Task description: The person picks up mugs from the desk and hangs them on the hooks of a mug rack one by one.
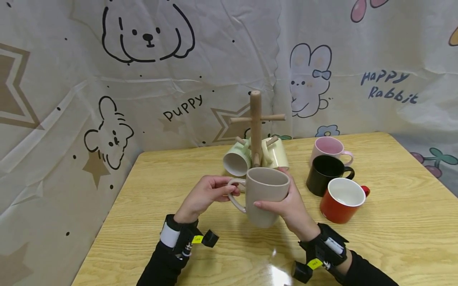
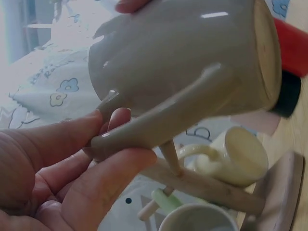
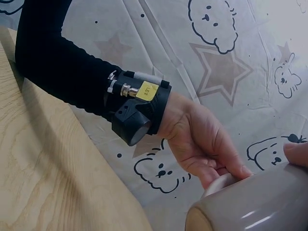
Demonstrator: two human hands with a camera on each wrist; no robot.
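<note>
A grey mug is held up above the table in front of a wooden mug tree. My left hand pinches its handle between thumb and fingers. From the other side my right hand grips the mug's body, thumb across the front. In the right wrist view only a bit of the right thumb shows. Behind the grey mug, a light green mug and a pale yellow mug hang on the tree's lower pegs. Both upper pegs are bare.
To the right stand a pink mug, a black mug and a red mug with a white inside, close together in a row on the wooden table. A printed cloth hangs behind the table and along its left side.
</note>
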